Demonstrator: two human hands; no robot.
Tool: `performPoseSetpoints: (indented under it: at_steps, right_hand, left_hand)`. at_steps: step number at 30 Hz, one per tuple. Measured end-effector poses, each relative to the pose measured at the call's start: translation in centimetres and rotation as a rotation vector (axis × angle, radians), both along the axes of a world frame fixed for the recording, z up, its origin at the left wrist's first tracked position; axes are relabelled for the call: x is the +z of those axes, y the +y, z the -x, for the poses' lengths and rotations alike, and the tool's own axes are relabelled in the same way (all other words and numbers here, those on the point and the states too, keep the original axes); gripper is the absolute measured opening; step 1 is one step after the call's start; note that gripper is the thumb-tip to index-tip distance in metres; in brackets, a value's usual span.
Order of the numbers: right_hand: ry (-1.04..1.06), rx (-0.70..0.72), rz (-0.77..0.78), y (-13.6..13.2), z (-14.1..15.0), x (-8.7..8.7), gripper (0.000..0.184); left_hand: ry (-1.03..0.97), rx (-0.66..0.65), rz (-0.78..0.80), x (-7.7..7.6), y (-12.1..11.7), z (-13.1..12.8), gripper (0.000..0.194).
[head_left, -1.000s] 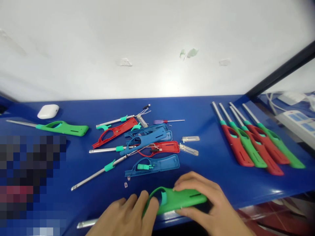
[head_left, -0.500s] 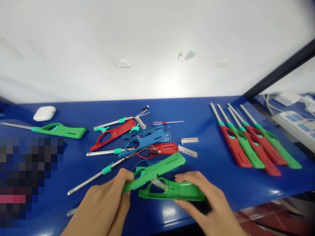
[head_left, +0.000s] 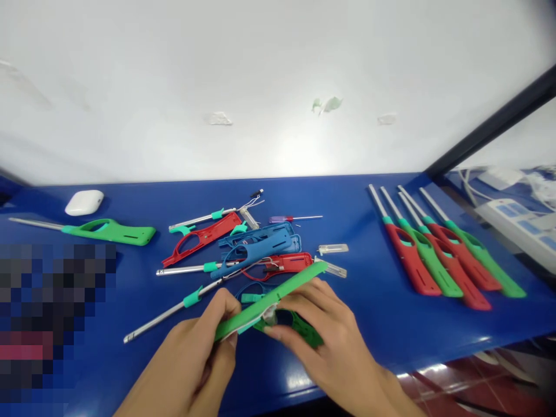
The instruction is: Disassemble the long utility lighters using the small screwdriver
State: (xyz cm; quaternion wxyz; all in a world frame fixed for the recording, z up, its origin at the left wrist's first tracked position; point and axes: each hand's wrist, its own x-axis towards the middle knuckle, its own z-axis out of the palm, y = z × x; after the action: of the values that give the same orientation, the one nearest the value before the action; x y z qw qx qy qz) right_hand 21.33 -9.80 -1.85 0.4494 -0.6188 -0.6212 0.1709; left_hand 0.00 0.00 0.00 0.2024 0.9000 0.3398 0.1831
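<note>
My left hand [head_left: 197,341] grips one green lighter handle half [head_left: 278,295], tilted up edge-on toward me. White wire and a teal piece show along its underside. My right hand [head_left: 328,336] is closed just under that half, thumb and fingers pinching at a small clear plastic part [head_left: 270,315]. Partly covered by my right hand, a second green handle half [head_left: 307,331] lies with its hollow inside facing up; I cannot tell whether it rests on the table. Behind my hands are a blue handle half [head_left: 260,252] and a red handle half [head_left: 295,263].
Metal lighter tubes [head_left: 160,313], a red handle half [head_left: 206,236], a screwdriver [head_left: 282,219] and clear plastic pieces [head_left: 333,248] lie on the blue table [head_left: 356,324]. Several whole lighters [head_left: 412,260] line the right. A green lighter [head_left: 121,231] and white case [head_left: 84,202] sit left.
My right hand has moved left from the lower green half's end to the clear part. That lower half now sits lower and is more covered. My left hand keeps its green half.
</note>
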Motion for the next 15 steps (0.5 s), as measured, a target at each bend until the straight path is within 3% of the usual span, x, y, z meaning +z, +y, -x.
performPoseSetpoints:
  at_steps: [2, 6, 10, 15]
  right_hand:
    - [0.065, 0.014, 0.008, 0.5, 0.0, 0.1, 0.005]
    - [0.105, 0.096, 0.072, 0.4, -0.6, 0.3, 0.009]
    - [0.032, 0.15, 0.098, 0.0, -1.3, 0.8, 0.015]
    - [-0.037, 0.204, 0.118, -0.4, -2.0, 1.6, 0.029]
  left_hand:
    - [-0.003, 0.003, 0.106, 0.7, 0.2, -1.0, 0.025]
    - [0.013, -0.05, 0.204, 1.1, 1.0, -1.5, 0.035]
    - [-0.015, -0.009, 0.073, 0.0, 0.8, -0.1, 0.027]
    - [-0.054, 0.045, -0.088, -2.1, -0.2, 1.9, 0.039]
